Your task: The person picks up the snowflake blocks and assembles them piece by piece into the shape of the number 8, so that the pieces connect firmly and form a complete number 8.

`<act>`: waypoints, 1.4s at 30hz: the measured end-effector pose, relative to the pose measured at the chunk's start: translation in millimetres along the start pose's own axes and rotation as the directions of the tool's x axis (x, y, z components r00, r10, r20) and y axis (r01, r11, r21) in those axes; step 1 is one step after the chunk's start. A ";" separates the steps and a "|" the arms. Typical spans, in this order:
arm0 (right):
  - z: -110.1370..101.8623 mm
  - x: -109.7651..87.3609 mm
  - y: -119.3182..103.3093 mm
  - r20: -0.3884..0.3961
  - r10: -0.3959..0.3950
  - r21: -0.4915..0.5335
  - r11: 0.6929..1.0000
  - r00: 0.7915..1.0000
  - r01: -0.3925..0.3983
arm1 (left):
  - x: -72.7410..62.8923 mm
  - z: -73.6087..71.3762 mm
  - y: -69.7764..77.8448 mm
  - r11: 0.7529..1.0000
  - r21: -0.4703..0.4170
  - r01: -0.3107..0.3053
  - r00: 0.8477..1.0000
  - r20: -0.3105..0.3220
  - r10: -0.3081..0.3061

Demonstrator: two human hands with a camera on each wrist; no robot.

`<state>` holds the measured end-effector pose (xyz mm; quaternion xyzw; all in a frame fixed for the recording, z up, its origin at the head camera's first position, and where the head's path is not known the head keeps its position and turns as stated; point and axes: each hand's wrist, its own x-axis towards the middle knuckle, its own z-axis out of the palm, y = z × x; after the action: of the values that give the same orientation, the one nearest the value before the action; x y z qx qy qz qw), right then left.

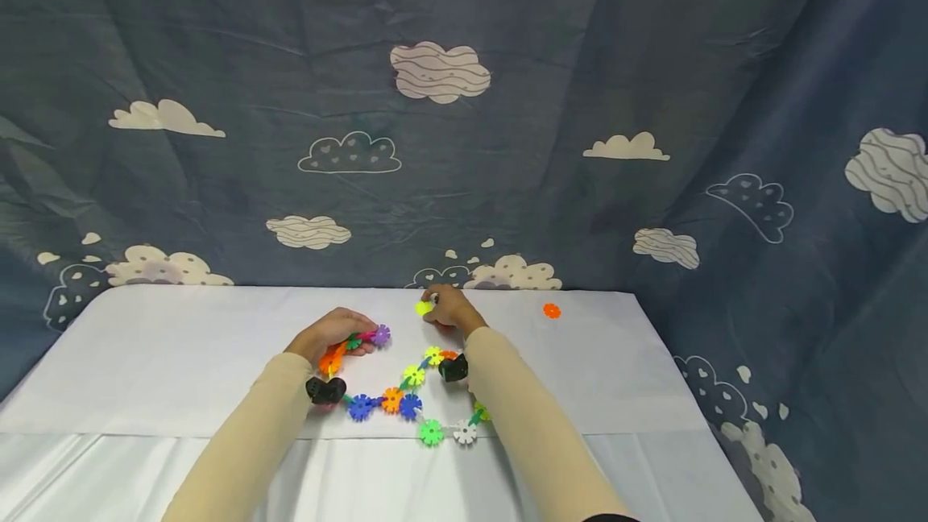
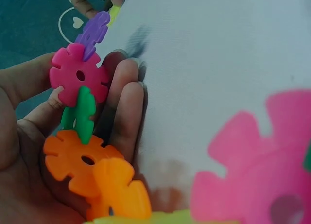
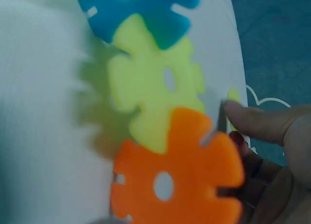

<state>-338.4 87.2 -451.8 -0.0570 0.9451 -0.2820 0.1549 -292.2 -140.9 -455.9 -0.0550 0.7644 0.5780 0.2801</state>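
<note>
A chain of flower-shaped interlocking discs (image 1: pixel 392 400) in many colours winds over the white table. My left hand (image 1: pixel 332 332) holds its left end, with the thumb and fingers around the pink disc (image 2: pixel 73 74) and the green disc (image 2: pixel 85 114). Past the fingertips juts the purple end disc (image 2: pixel 93 33), and an orange disc (image 2: pixel 73 156) lies against the palm. Farther back and to the right, my right hand (image 1: pixel 451 309) pinches a loose yellow disc (image 1: pixel 423 308), apart from the purple one. In the right wrist view that yellow disc is mostly hidden by the thumb.
A single orange disc (image 1: pixel 552 310) lies at the back right of the white table (image 1: pixel 181 361). Part of the chain, with a white disc (image 1: pixel 465 432), runs beneath the right forearm. Behind the table hangs a dark blue cloud-print curtain (image 1: pixel 500 184).
</note>
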 end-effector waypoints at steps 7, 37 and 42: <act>-1.1 -6.3 -1.1 0.001 0.034 0.037 0.999 0.999 -0.034 | -2.9 3.3 2.5 0.999 0.015 -0.040 0.999 0.036 0.040; 27.8 -64.4 -16.1 -0.181 -0.165 0.316 0.924 0.970 0.216 | -5.8 12.6 4.8 0.988 0.152 -0.008 1.000 0.001 0.008; 30.5 -69.4 -20.1 -0.236 -0.191 0.311 0.914 0.953 0.261 | -7.7 12.6 5.7 0.991 0.133 -0.021 1.000 -0.018 0.023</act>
<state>-262.4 68.3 -446.9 -0.1102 0.8802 -0.4605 0.0324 -283.5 -129.3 -449.5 -0.0334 0.8045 0.5283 0.2693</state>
